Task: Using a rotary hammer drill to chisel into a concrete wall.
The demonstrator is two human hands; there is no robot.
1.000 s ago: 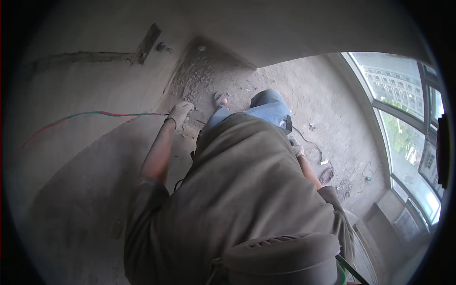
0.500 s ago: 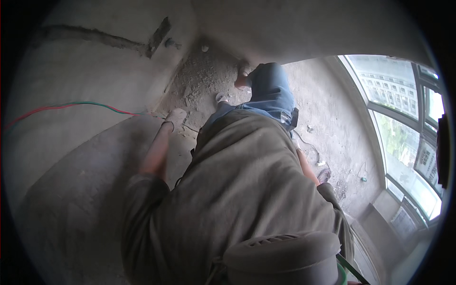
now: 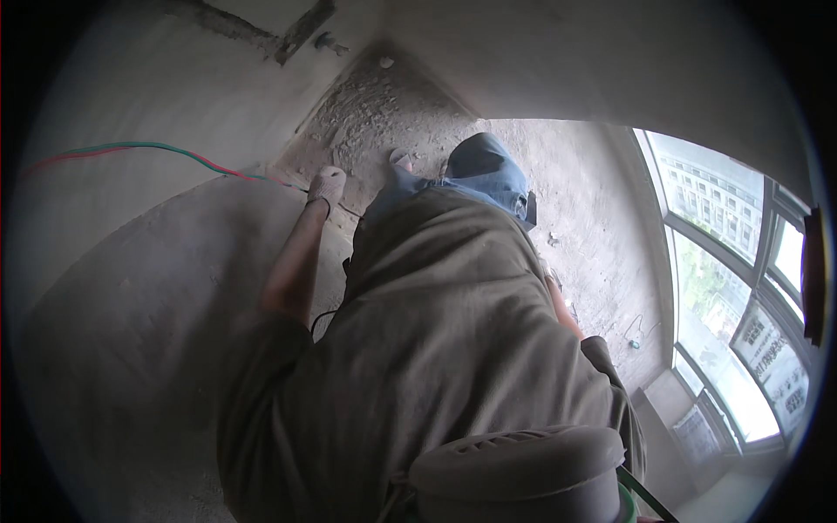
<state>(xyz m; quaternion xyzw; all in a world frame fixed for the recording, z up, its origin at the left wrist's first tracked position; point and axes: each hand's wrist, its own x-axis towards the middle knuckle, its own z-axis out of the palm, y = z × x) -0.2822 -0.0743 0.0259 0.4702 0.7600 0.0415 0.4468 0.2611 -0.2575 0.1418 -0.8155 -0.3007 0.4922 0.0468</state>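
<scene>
Two wires [image 3: 132, 146], red and green, stay clenched in the left hand [image 3: 328, 185] after a step, hold unbroken; mostly hidden, the right hand [image 3: 546, 268] I cannot tell.

My left hand [image 3: 328, 185], 1, pale-gloved, closed around 2 wires [image 3: 210, 164], red and green, trailing left. My right hand [image 3: 547, 268], 1, mostly hidden beside my brown shirt [image 3: 436, 322]. Blue jeans [image 3: 488, 174], beyond it. Grey mask [image 3: 519, 471], 1, near. Rubble [image 3: 357, 113], far left. Framed windows [image 3: 711, 279], right.
</scene>
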